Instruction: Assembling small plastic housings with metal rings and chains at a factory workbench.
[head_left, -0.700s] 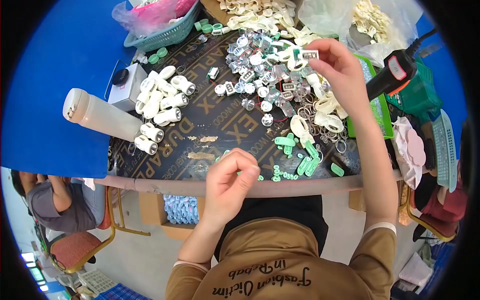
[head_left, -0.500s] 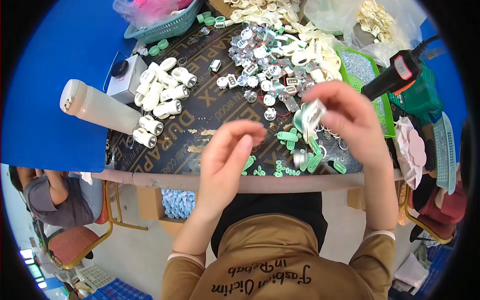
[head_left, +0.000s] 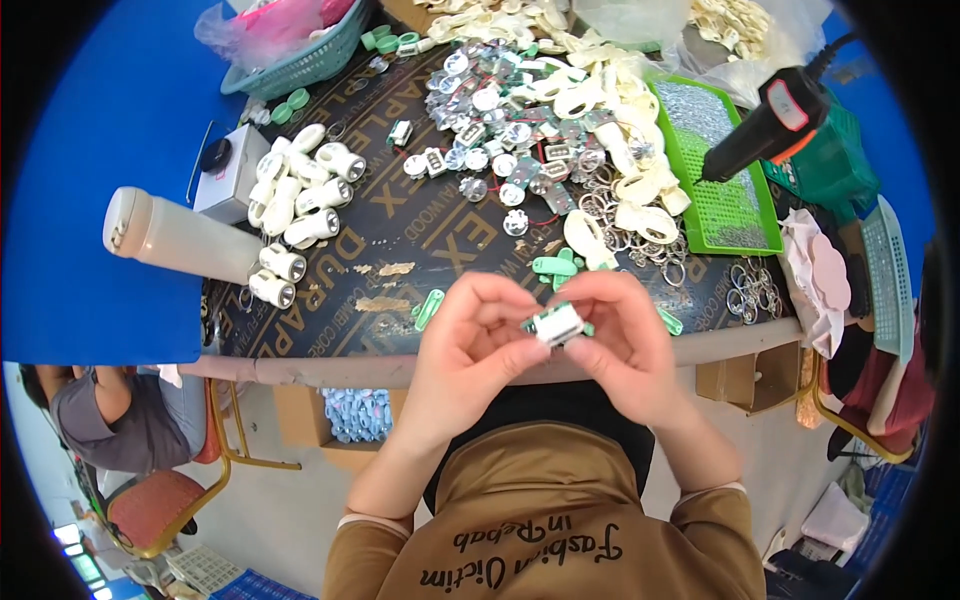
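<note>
Between the fingertips of both hands is a small white and green flashlight module (head_left: 558, 325), held just above the near table edge. My left hand (head_left: 468, 345) pinches its left side, thumb in front and fingers curled behind. On the other side my right hand (head_left: 632, 350) grips it the same way. Fingers cover part of the module, so its far face is hidden. Just beyond the hands lie green plastic pieces (head_left: 556, 266) and a cream flashlight shell (head_left: 590, 240). Another green piece (head_left: 429, 310) rests to the left of my left hand.
A heap of lamp modules (head_left: 520, 125) with red wires lies mid-table, beside cream shells (head_left: 650, 205) and metal rings (head_left: 610, 205). Finished-looking white flashlights (head_left: 318, 227) and a bottle (head_left: 180, 235) stand left. At right, a black corded tool (head_left: 765, 125) overhangs a green tray (head_left: 722, 225).
My right hand has come down and left from beside the pile, bringing the module. My left hand has moved slightly right and down to meet it, and both now hold the module.
</note>
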